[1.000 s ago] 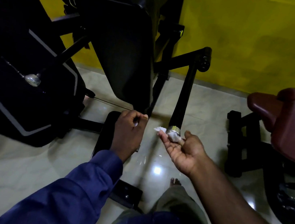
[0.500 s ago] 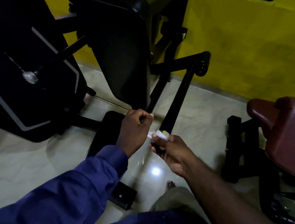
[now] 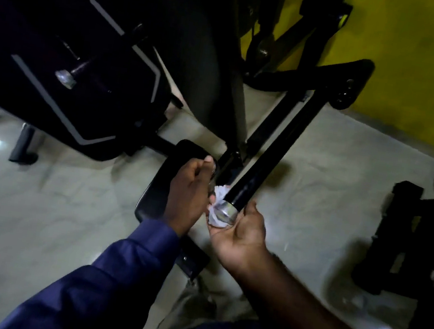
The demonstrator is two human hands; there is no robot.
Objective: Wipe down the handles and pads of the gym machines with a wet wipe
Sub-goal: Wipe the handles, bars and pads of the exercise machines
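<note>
Head view: right hand [image 3: 239, 233] cups the wipe [image 3: 214, 219] round the chrome end of the handle [image 3: 261, 165]; left hand [image 3: 192, 186], fingers curled, hold unclear. Handle-wiping is in hand; next, likely a firm slide up the grip.

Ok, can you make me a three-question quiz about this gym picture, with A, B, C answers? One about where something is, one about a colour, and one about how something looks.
1. Where is the wet wipe? A) on the floor B) between the right hand and the silver end of the black handle C) on the red seat.
2. What colour is the wall? A) blue B) white C) yellow.
3. How does the wipe look? A) crumpled B) spread flat C) sealed in a packet.
Answers: 1 B, it bunches around the silver end above the upturned palm. 2 C, it is bright yellow. 3 A, it is a wrinkled white wad.
</note>
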